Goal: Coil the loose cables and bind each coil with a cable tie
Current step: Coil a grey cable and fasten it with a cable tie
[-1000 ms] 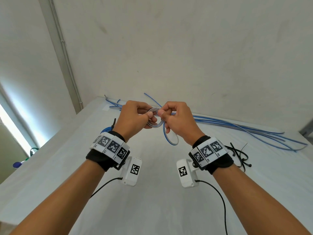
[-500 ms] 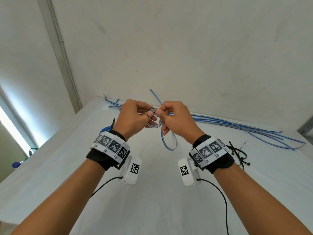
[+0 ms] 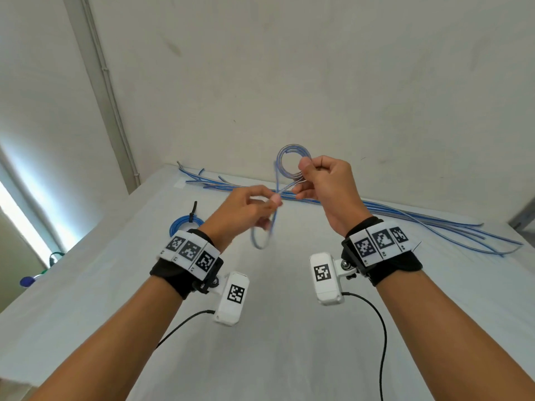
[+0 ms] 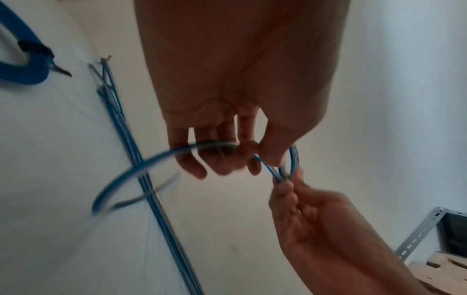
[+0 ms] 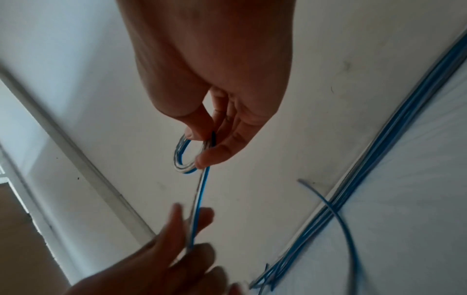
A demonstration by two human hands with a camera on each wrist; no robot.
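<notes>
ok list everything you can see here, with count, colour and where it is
cable being coiled: one, blue and grey, in the air between both hands
loose cables: several, count unclear, blue and grey, along the table's far edge by the wall
tied coil: one, blue with a black cable tie, on the table at far left
table: one, white
metal shelf frame: one, grey, right of the table
wrist bands: two, black with white markers
left hand: pinches the cable's loose length
right hand: pinches the small coil
</notes>
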